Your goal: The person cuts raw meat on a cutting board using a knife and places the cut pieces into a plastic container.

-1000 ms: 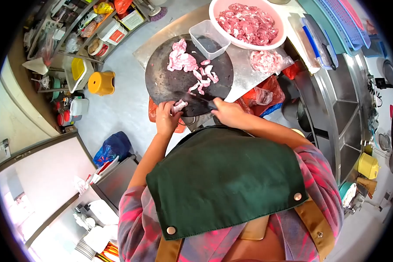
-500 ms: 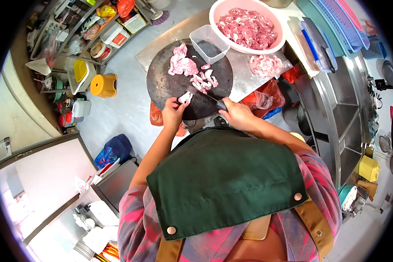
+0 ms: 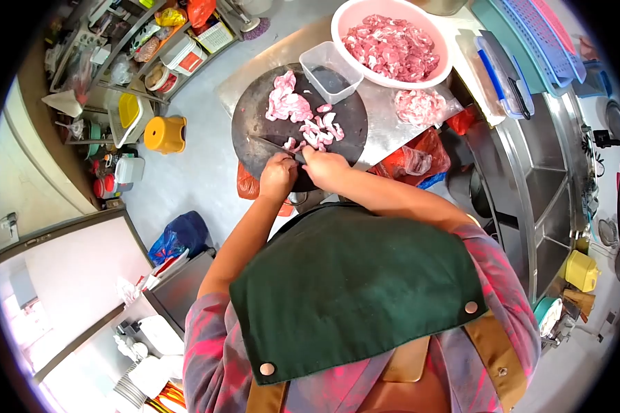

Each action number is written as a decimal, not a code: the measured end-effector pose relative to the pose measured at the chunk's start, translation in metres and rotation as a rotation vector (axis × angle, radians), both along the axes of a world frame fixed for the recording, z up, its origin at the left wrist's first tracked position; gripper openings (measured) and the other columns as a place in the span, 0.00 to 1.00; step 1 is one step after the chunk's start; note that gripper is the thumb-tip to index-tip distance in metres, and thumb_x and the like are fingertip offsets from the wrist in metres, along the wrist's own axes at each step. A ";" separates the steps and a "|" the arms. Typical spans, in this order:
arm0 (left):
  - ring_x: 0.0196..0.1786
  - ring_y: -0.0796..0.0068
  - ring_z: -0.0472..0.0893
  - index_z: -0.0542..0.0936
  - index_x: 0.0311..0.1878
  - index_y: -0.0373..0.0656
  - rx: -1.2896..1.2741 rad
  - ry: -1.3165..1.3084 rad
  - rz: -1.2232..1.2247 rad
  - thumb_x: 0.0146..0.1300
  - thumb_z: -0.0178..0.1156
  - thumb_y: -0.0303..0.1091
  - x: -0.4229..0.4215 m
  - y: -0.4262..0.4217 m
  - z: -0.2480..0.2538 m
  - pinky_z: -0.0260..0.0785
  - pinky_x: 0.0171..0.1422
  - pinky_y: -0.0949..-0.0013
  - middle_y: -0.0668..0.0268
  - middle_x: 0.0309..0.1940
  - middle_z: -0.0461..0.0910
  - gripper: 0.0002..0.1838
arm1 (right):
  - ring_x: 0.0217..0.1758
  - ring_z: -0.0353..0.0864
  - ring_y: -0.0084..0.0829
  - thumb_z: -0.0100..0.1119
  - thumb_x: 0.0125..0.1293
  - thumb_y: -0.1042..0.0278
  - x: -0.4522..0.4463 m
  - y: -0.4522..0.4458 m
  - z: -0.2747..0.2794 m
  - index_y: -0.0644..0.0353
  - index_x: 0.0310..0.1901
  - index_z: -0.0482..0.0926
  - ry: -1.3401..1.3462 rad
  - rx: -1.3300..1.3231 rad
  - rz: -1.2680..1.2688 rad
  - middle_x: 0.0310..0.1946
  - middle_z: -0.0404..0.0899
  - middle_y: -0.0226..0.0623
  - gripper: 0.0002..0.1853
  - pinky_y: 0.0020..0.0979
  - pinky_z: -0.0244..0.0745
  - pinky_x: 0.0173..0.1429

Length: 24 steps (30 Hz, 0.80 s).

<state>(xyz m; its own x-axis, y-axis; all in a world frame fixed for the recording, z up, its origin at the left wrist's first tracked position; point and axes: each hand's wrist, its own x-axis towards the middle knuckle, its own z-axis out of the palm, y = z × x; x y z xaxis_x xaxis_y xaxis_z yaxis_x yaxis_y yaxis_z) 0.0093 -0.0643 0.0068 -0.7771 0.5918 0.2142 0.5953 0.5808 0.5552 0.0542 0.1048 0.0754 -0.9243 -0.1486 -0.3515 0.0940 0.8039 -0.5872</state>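
Note:
On the round dark chopping board [image 3: 251,120] lie a large piece of pale pink meat [image 3: 286,98] and several small cut strips [image 3: 322,131]. My right hand [image 3: 324,167] is closed round the handle of a knife [image 3: 272,144], whose blade points left across the board. Close beside it, at the board's near edge, my left hand [image 3: 277,176] has its fingers bent together by the knife and a small bit of meat; what they hold is hidden. A clear plastic container [image 3: 331,72] rests on the board's far right part.
A pink bowl of cut meat [image 3: 391,47] stands at the back of the steel table [image 3: 381,110], with a bag of pale meat [image 3: 420,107] before it. Red bags [image 3: 420,157] hang at the right. A yellow stool [image 3: 165,134] is on the floor, left.
My right hand has moved left with the knife, whose blade has swung to point further left. My left hand has shifted slightly, and the two hands are now close together.

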 end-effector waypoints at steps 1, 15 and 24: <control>0.39 0.56 0.79 0.82 0.29 0.44 -0.007 0.005 -0.012 0.51 0.59 0.26 0.001 -0.001 0.005 0.74 0.46 0.61 0.61 0.36 0.80 0.03 | 0.40 0.79 0.56 0.52 0.66 0.63 0.002 0.002 -0.001 0.65 0.41 0.66 0.005 -0.001 0.000 0.35 0.79 0.55 0.12 0.52 0.72 0.42; 0.44 0.73 0.78 0.74 0.33 0.41 0.685 -0.835 0.298 0.57 0.54 0.16 -0.002 -0.025 -0.016 0.71 0.49 0.71 0.63 0.45 0.79 0.08 | 0.38 0.78 0.59 0.53 0.67 0.59 0.060 0.070 0.023 0.65 0.47 0.63 0.053 -0.154 -0.242 0.31 0.78 0.59 0.18 0.50 0.71 0.41; 0.31 0.64 0.78 0.76 0.33 0.41 0.081 -0.121 0.251 0.50 0.65 0.26 0.025 -0.022 0.027 0.71 0.40 0.63 0.63 0.31 0.78 0.08 | 0.38 0.79 0.57 0.55 0.65 0.60 0.078 0.066 0.024 0.63 0.45 0.64 -0.012 -0.124 -0.039 0.32 0.78 0.58 0.17 0.51 0.70 0.40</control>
